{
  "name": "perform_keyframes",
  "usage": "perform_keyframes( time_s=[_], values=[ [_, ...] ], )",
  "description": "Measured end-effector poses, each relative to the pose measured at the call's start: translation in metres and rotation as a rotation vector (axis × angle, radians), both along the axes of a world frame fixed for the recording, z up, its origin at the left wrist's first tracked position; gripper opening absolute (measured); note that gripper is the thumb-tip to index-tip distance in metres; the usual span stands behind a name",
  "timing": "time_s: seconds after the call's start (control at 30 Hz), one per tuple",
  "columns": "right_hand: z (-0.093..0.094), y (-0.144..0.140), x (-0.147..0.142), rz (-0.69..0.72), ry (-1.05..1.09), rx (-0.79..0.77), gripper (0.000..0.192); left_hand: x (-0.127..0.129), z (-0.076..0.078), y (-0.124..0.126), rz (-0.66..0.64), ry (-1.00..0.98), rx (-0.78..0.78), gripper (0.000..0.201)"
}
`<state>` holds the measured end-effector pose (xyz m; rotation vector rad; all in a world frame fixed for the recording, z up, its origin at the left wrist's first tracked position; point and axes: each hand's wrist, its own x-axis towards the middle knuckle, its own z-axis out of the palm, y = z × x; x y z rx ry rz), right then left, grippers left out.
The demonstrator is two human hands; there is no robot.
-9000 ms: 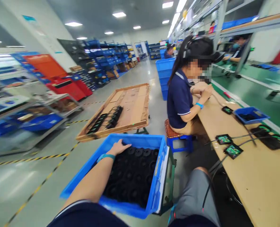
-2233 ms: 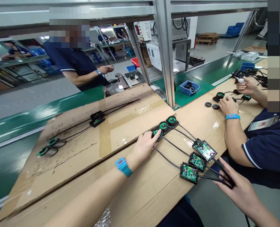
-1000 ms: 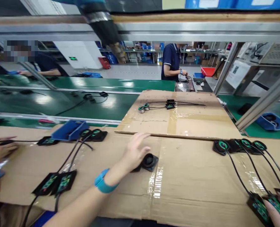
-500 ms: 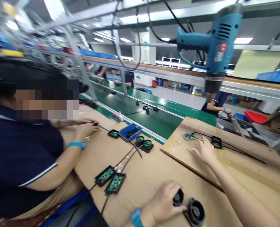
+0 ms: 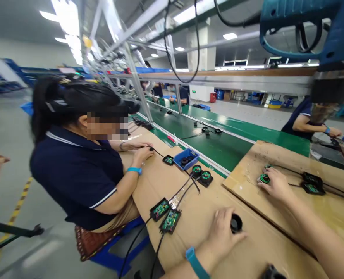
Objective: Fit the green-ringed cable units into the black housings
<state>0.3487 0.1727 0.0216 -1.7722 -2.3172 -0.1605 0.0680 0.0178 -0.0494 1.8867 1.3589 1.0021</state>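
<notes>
My left hand [image 5: 226, 230], with a blue wristband, is closed round the side of a small black round fan [image 5: 236, 223], thumb stretched along its near edge. My right hand [image 5: 278, 184] reaches over the raised cardboard, its fingertips gripping a small round part with a green circuit board [image 5: 264, 178]. A second similar part [image 5: 267, 166] lies just behind, partly covered by the fingers. Thin black cables run from there to open black boxes with green boards [image 5: 313, 188]. Another black fan [image 5: 272, 272] is cut off at the bottom edge.
A co-worker [image 5: 85, 166] sits at left, handling a small cabled part. Between us lie black boxes with circuit boards [image 5: 170, 221], two round fan parts [image 5: 206, 177] and a blue bin [image 5: 186, 159]. A blue power tool [image 5: 329, 46] hangs at upper right. Beyond runs a green conveyor [image 5: 233, 143].
The view has swung left. My left hand has moved the fan away from the other fan. My right hand has gone from open beside the round green parts to gripping one.
</notes>
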Motion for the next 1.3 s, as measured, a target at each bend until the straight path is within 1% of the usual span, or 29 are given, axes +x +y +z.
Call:
perform_keyframes(
  time_s=[0.03, 0.1, 0.2, 0.27, 0.33, 0.37, 0.43, 0.47, 0.5, 0.53, 0.6, 0.63, 0.67, 0.7, 0.77, 0.83, 0.9, 0.93, 0.97, 1.0, 1.1, 1.13, 1.2, 1.23, 1.3],
  values=[
    [0.008, -0.025, 0.001, 0.018, 0.071, -0.034, 0.038, -0.001, -0.001, 0.0, 0.0, -0.003, 0.009, 0.079],
    [0.027, -0.08, 0.003, 0.009, 0.194, -0.093, 0.038, -0.003, -0.002, 0.001, -0.013, -0.009, 0.048, 0.075],
    [0.054, -0.165, 0.005, -0.076, 0.3, -0.135, 0.036, -0.004, -0.001, 0.003, 0.0, -0.034, 0.15, 0.069],
    [0.064, -0.219, 0.006, -0.165, 0.334, -0.16, 0.034, -0.006, 0.004, -0.002, 0.039, -0.088, 0.282, 0.064],
    [0.063, -0.266, 0.006, -0.258, 0.348, -0.202, 0.033, -0.007, 0.012, -0.014, 0.037, -0.159, 0.437, 0.058],
    [0.059, -0.285, 0.005, -0.297, 0.349, -0.231, 0.031, -0.007, 0.016, -0.023, -0.004, -0.189, 0.503, 0.057],
    [0.047, -0.315, -0.001, -0.35, 0.351, -0.299, 0.027, -0.003, 0.024, -0.043, -0.155, -0.205, 0.573, 0.059],
    [0.04, -0.326, -0.005, -0.367, 0.355, -0.322, 0.026, 0.001, 0.027, -0.053, -0.245, -0.183, 0.567, 0.065],
    [0.033, -0.333, -0.01, -0.378, 0.362, -0.33, 0.026, 0.006, 0.028, -0.062, -0.337, -0.143, 0.527, 0.072],
    [0.026, -0.338, -0.014, -0.381, 0.375, -0.328, 0.027, 0.013, 0.03, -0.069, -0.422, -0.093, 0.454, 0.081],
    [0.017, -0.342, -0.018, -0.362, 0.417, -0.303, 0.032, 0.029, 0.031, -0.08, -0.548, -0.014, 0.241, 0.094],
    [0.015, -0.343, -0.018, -0.344, 0.44, -0.29, 0.035, 0.037, 0.031, -0.082, -0.575, -0.006, 0.127, 0.096],
    [0.013, -0.343, -0.018, -0.324, 0.458, -0.281, 0.037, 0.045, 0.032, -0.084, -0.571, -0.019, 0.027, 0.095],
    [0.013, -0.343, -0.016, -0.308, 0.471, -0.277, 0.038, 0.053, 0.033, -0.084, -0.539, -0.04, -0.049, 0.092],
    [0.013, -0.343, -0.013, -0.296, 0.484, -0.275, 0.036, 0.063, 0.035, -0.082, -0.439, -0.074, -0.132, 0.08],
    [0.013, -0.344, -0.013, -0.292, 0.49, -0.279, 0.03, 0.067, 0.036, -0.079, -0.386, -0.091, -0.152, 0.065],
    [0.013, -0.345, -0.016, -0.281, 0.514, -0.276, 0.026, 0.066, 0.033, -0.077, -0.394, -0.13, -0.123, 0.049],
    [0.012, -0.346, -0.02, -0.274, 0.532, -0.271, 0.027, 0.064, 0.031, -0.076, -0.395, -0.161, -0.099, 0.044],
    [0.012, -0.346, -0.024, -0.266, 0.554, -0.266, 0.028, 0.062, 0.027, -0.076, -0.378, -0.193, -0.071, 0.045],
    [0.012, -0.347, -0.028, -0.259, 0.576, -0.261, 0.029, 0.059, 0.023, -0.076, -0.345, -0.22, -0.05, 0.05],
    [0.011, -0.347, -0.042, -0.237, 0.626, -0.251, 0.027, 0.055, 0.012, -0.073, -0.156, -0.232, -0.044, 0.077],
    [0.011, -0.347, -0.046, -0.234, 0.636, -0.253, 0.027, 0.055, 0.01, -0.071, -0.091, -0.201, -0.041, 0.08],
    [0.011, -0.348, -0.054, -0.236, 0.647, -0.269, 0.029, 0.056, 0.007, -0.069, -0.003, -0.114, -0.008, 0.072],
    [0.011, -0.348, -0.057, -0.24, 0.645, -0.282, 0.032, 0.056, 0.007, -0.068, 0.009, -0.076, 0.019, 0.066],
    [0.012, -0.348, -0.062, -0.247, 0.634, -0.311, 0.033, 0.056, 0.008, -0.067, -0.047, -0.046, 0.058, 0.056]
  ],
)
